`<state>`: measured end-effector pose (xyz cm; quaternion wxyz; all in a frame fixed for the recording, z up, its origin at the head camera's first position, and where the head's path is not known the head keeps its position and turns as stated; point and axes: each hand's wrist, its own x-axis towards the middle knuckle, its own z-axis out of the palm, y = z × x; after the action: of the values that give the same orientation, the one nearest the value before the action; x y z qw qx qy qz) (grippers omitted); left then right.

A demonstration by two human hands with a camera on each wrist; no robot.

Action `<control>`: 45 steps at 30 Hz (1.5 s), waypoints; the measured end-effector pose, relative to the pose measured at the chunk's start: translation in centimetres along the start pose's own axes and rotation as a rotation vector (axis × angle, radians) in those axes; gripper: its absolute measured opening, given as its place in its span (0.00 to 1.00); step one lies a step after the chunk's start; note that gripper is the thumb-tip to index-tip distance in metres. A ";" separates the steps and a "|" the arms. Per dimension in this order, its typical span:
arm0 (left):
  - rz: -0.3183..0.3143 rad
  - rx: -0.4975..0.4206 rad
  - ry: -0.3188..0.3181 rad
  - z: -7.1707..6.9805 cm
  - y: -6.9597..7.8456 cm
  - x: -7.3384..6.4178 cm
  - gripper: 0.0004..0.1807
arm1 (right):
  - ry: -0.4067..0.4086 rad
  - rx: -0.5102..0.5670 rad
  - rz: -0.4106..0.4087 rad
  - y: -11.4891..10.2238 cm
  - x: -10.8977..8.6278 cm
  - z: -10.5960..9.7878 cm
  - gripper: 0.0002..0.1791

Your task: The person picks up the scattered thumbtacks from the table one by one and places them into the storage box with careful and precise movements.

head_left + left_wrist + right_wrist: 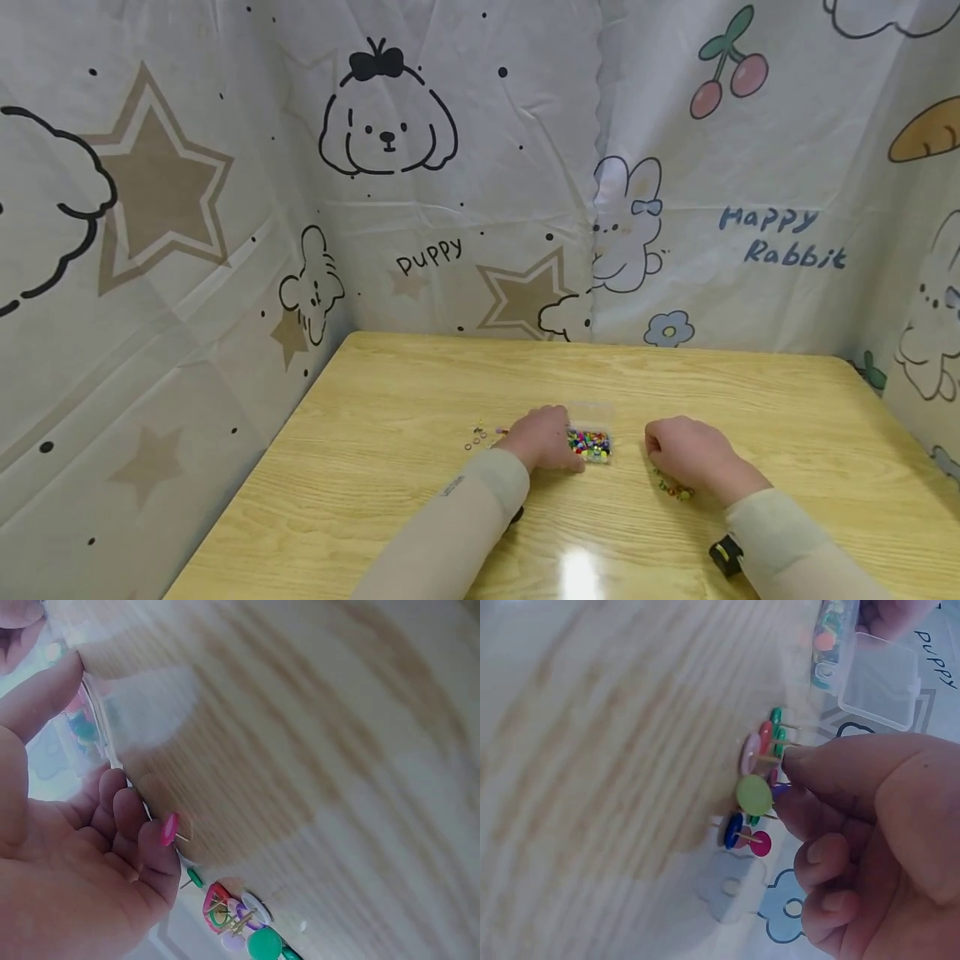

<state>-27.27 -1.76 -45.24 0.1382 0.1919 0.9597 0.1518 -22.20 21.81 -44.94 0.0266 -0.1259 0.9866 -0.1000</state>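
Note:
My left hand (543, 437) grips the left side of a small clear plastic box (611, 454) full of colourful thumbtacks, its lid (592, 412) swung open at the back. In the left wrist view the thumb lies along the box edge, and a pink thumbtack (170, 829) shows beside the curled fingers. My right hand (690, 450) is over a loose pile of thumbtacks (678, 493) to the right of the box. Its thumb and forefinger reach into the pile beside a light green thumbtack (754, 793). Whether they pinch a tack is hidden.
Left of the left hand lie a few scattered small pieces (476, 442), some ring-shaped. A wooden table (405, 383) carries everything. Printed cloth (450, 192) hangs behind it and along both sides. Black wrist gear (725, 557) sits under the right forearm.

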 end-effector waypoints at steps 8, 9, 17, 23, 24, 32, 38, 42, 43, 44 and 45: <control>0.012 0.012 -0.017 0.0 0.2 0.1 0.30 | 0.042 0.082 -0.053 -1.6 0.3 -0.9 0.11; 0.010 0.010 -0.022 -0.1 0.2 0.1 0.31 | 0.048 0.091 -0.062 -1.9 0.4 -0.9 0.10; -0.002 0.025 -0.047 -0.4 0.1 0.5 0.35 | 0.065 0.098 -0.082 -3.9 1.9 -0.4 0.09; -0.002 0.036 -0.064 -0.4 0.0 0.7 0.33 | 0.047 0.084 -0.083 -4.3 2.2 0.0 0.07; 0.001 0.040 -0.065 -0.4 -0.1 0.7 0.34 | 0.048 0.085 -0.082 -4.2 2.2 -0.1 0.07; 0.008 0.052 -0.066 -0.1 -0.2 0.8 0.38 | 0.019 0.070 -0.051 -2.0 1.1 -1.7 0.06; 0.017 0.048 -0.064 -0.3 -0.1 0.6 0.37 | -0.064 0.049 -0.030 -0.3 0.1 -2.4 0.03; 0.015 0.033 -0.061 -0.5 -0.1 0.4 0.35 | -0.110 0.048 -0.003 0.4 -0.5 -2.2 0.06; 0.016 0.030 -0.062 -0.5 -0.1 0.3 0.35 | -0.117 0.050 0.003 0.7 -0.6 -2.0 0.06; 0.019 0.028 -0.061 -0.5 -0.1 0.3 0.34 | -0.119 0.054 0.006 0.9 -0.7 -1.8 0.07; 0.021 0.025 -0.062 -0.5 -0.1 0.3 0.34 | -0.119 0.056 0.009 1.0 -0.8 -1.6 0.08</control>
<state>-27.71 -1.85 -44.83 0.1638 0.2081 0.9548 0.1353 -21.81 23.32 -43.52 0.0892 -0.1265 0.9807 -0.1196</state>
